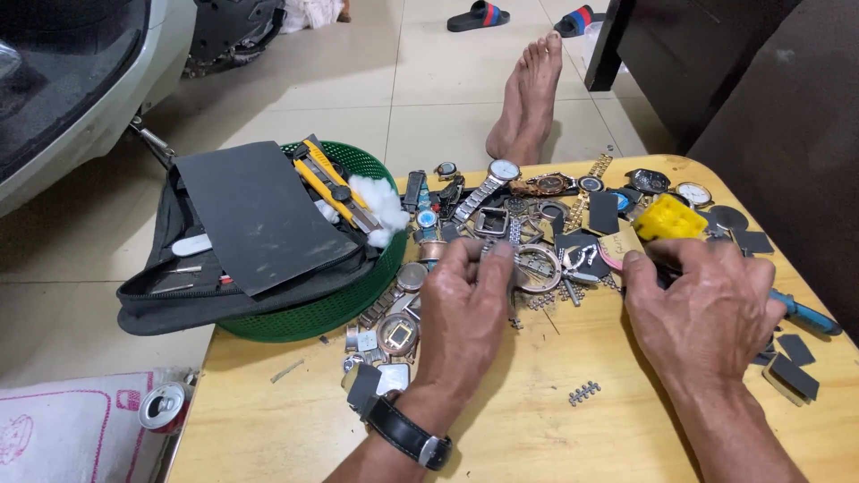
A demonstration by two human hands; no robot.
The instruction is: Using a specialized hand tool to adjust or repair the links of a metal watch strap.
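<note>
A tiled floor (pixel 447 80) surrounds the wooden surface (pixel 537 420). Two hands work apart: the left hand (pixel 461 309) pinches a watch band (pixel 506 255) at 12 o'clock, the right hand (pixel 707 309) grips a blue-handled tool (pixel 805 313), long axis pointing toward 4 o'clock. One green basket (pixel 349 300) sits at 9 o'clock; two sandals (pixel 528 16) lie beyond.

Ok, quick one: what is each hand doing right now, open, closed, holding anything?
Left hand: fingers curled, pinching a metal watch band link piece over the pile of watch parts.
Right hand: closed around a blue-handled tool.
</note>
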